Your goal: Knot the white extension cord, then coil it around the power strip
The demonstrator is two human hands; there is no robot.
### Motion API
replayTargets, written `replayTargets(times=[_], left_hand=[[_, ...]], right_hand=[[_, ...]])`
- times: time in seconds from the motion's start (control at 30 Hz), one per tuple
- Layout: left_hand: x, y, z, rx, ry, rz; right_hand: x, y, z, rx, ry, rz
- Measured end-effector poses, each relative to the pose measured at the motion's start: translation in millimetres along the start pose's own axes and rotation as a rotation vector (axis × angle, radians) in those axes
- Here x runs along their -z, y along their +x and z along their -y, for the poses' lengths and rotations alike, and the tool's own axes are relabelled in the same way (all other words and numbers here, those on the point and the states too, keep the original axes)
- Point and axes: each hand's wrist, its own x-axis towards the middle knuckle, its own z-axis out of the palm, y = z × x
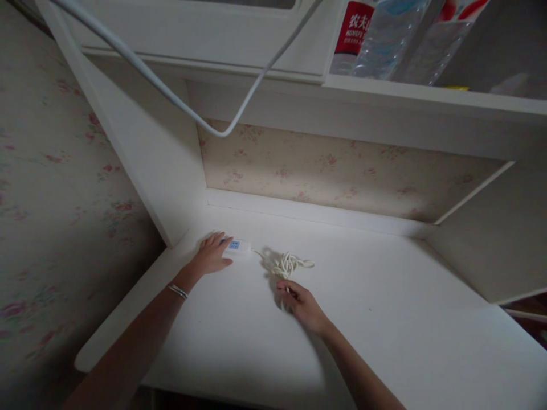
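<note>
A white power strip [241,247] with blue socket faces lies on the white desk [376,341]. My left hand [212,254] rests over its left end, fingers spread and stretched out, hiding that part. From the strip's right end a thin white cord [288,263] runs into a tangled bundle. At the bundle's near side my right hand [299,302] is closed, thumb and fingers pinching a part of the cord. A short bit of cord hangs below its fingers. The plug end cannot be made out.
A thick white cable [222,134] loops down across the upper view. Plastic bottles [387,40] stand on the shelf [427,94] at upper right. White side panels [149,142] flank the desk, and flowered wallpaper [307,165] covers the back.
</note>
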Motion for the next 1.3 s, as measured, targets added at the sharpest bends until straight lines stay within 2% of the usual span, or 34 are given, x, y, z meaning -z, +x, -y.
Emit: replayTargets(times=[0.1, 0.2, 0.3, 0.43, 0.6, 0.7, 0.8, 0.87, 1.0, 1.13, 1.3], left_hand=[[3.2, 5, 17, 0.046, 0.01, 0.011], [5.4, 5, 17, 0.067, 0.02, -0.021], [3.5, -2, 11, 0.115, 0.018, -0.042], [-6.8, -7, -1, 0.314, -0.104, -0.151], [-18.8, 5, -18, 0.542, -0.286, -0.259], [-20.8, 14, -30, 0.594, -0.329, -0.317], [-21.4, 17, -37, 0.601, -0.31, -0.364], [-22.0, 17, -38, 0.596, -0.282, -0.393], [-23.5, 17, -35, 0.596, -0.247, -0.408], [-23.6, 21, -33, 0.649, -0.22, -0.4], [-20.6, 24, -32, 0.682, -0.206, -0.406]], right_hand=[[-7, 25, -1, -0.011, 0.095, -0.021], [-13, 56, 3, 0.022, 0.126, -0.052], [-21, 90, 8, 0.093, 0.053, -0.108], [-36, 131, 15, 0.178, -0.04, -0.152], [-56, 170, 19, 0.25, -0.131, -0.15], [-62, 182, 19, 0.236, -0.143, -0.108], [-60, 177, 18, 0.235, -0.132, -0.093], [-56, 162, 16, 0.242, -0.117, -0.128], [-45, 110, 4, 0.208, -0.062, -0.237], [-32, 56, -14, 0.131, 0.027, -0.274], [-18, 22, -27, 0.06, 0.156, -0.357]])
